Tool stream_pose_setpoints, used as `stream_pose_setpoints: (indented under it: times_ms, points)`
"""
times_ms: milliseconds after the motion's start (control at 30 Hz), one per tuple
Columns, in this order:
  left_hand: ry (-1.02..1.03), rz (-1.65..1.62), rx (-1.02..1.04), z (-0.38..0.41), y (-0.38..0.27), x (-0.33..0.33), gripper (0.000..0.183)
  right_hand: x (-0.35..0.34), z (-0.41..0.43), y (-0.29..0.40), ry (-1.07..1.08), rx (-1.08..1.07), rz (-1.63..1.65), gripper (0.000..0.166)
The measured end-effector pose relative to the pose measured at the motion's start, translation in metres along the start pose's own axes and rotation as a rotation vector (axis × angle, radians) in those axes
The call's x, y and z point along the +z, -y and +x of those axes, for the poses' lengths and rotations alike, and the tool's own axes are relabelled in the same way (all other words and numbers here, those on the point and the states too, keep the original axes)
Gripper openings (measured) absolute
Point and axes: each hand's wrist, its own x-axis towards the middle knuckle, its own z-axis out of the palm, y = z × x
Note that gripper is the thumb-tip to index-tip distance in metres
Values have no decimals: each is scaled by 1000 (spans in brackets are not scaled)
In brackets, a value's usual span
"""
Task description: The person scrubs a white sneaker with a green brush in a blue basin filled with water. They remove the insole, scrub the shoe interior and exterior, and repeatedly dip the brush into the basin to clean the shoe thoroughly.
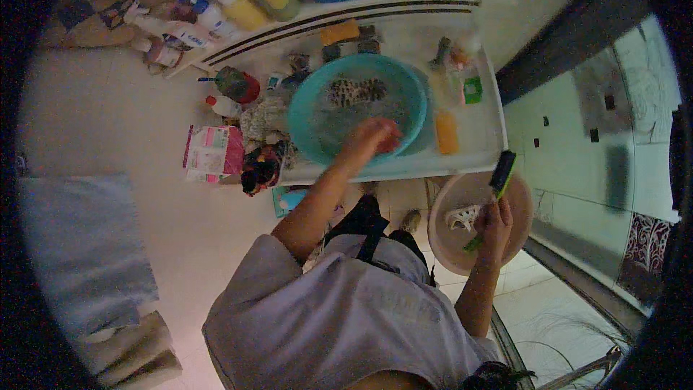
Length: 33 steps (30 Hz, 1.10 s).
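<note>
A round turquoise basin [296,119] with greyish water stands on the white counter. Inside it lies a dark-spotted item [357,91], shaped somewhat like a shoe sole. My left hand [383,134] reaches into the near right part of this basin; blur hides whether its fingers hold anything. Off the counter's right corner, my right hand [495,223] grips a green scrubbing brush [503,174] with dark bristles, its bristle end pointing up and away from me. Beneath that hand is a beige tub [441,238], with a white openwork item [463,218] in it.
An orange block [446,132] and a green packet [472,90] lie on the counter [422,167]. At left are a pink-and-white package [214,153] and a red-capped bottle [223,105]. Pump bottles [246,8] line the back ledge. Glass panels [574,157] border the right side.
</note>
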Motion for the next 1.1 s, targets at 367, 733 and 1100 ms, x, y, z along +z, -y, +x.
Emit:
stream_pose_setpoints:
  times_ms: [367,733,1100]
  points:
    - [-296,1222,-49,167,63,-153,62,184,2,-6,201,63,-166,34]
    - [-754,65,-236,137,17,-103,46,253,63,-44,397,-483,-812,45]
    - [-390,-398,-107,124,76,-131,58,337,107,-34,660,-583,-1536,48]
